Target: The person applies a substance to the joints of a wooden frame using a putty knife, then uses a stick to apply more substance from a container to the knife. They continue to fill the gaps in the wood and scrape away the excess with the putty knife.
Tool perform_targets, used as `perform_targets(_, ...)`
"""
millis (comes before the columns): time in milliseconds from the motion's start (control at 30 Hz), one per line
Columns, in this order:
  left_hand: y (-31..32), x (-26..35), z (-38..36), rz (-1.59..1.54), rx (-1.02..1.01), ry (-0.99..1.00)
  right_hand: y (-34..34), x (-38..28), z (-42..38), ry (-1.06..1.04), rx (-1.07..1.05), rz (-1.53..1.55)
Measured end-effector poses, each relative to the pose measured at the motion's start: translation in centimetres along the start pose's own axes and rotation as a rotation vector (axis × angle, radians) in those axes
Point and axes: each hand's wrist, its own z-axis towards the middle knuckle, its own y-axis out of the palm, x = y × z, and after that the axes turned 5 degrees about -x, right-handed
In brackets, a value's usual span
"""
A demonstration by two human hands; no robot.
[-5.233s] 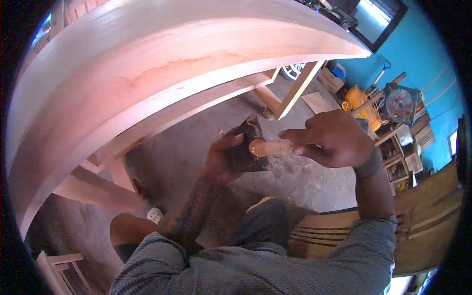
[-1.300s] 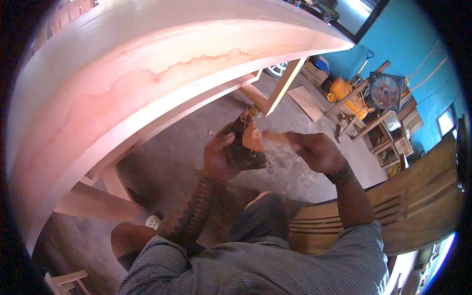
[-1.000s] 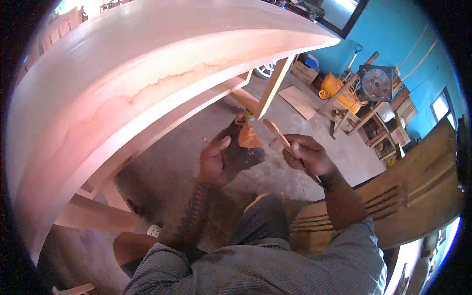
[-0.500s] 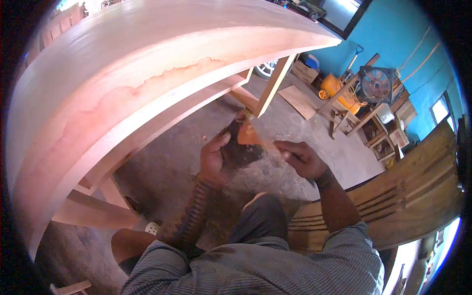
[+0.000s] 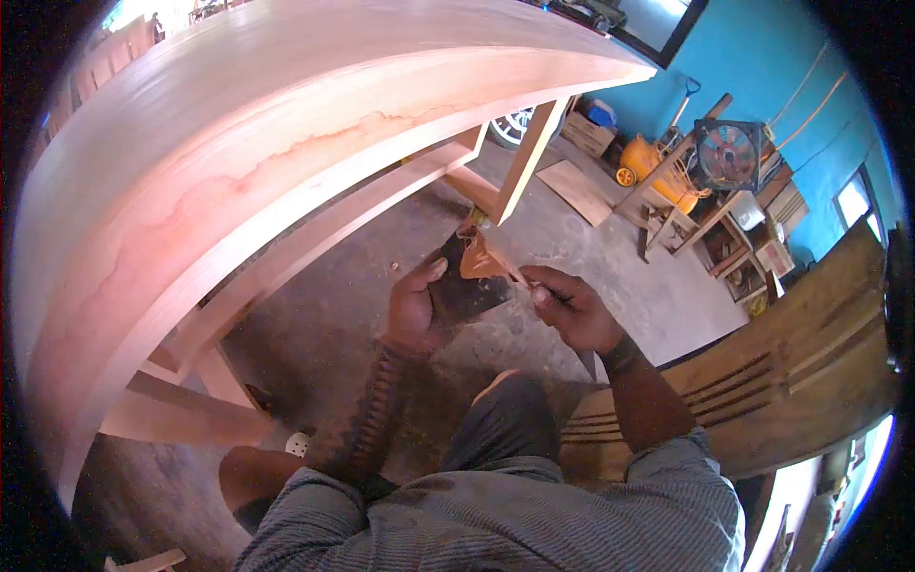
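My left hand [image 5: 414, 307] is wrapped round a dark flat board [image 5: 462, 291], its thumb on the upper face. Orange-brown paste [image 5: 479, 261] lies on the board's far part. My right hand [image 5: 575, 310] is closed round a thin stick-like tool [image 5: 516, 275], whose far end touches the paste. Just beyond the board is the lower end of a pale wooden leg [image 5: 524, 172]. To the left and above my hands stretches a large curved wooden top [image 5: 315, 129] with a reddish stain along its edge.
A slotted wooden panel [image 5: 724, 391] leans at the right. Farther off are an orange compressor [image 5: 658, 176], a black fan [image 5: 727, 154], a wooden rack [image 5: 729, 234] and a flat board [image 5: 575, 191] on the concrete floor [image 5: 639, 276]. A wooden rail [image 5: 315, 243] runs under the top.
My right hand has shifted slightly to the left, and the tool, blurred before, now shows clearly against the paste. The left hand holds the board in nearly the same place.
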Motion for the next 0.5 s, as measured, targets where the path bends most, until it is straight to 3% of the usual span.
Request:
perform_targets(100, 2.5, 0.4, 0.3, -0.096, 0.040, 0.177, -0.8, 0.6, 0.2, -0.067, -0.039, -0.163)
perform_targets(200, -0.5, 1.9, -0.3, -0.040, 0.036, 0.114, -0.5, 0.0, 0.3, 0.041, 0.131, -0.084)
perform_targets(300, 0.8, 1.1, -0.1, -0.102, 0.162, 0.094, 0.8, -1.9, 0.8, -0.056, 0.233, 0.054)
perform_targets(500, 1.4, -0.2, 0.0, -0.048, 0.126, -0.039, 2.9, -0.9, 2.2, -0.087, 0.173, 0.089)
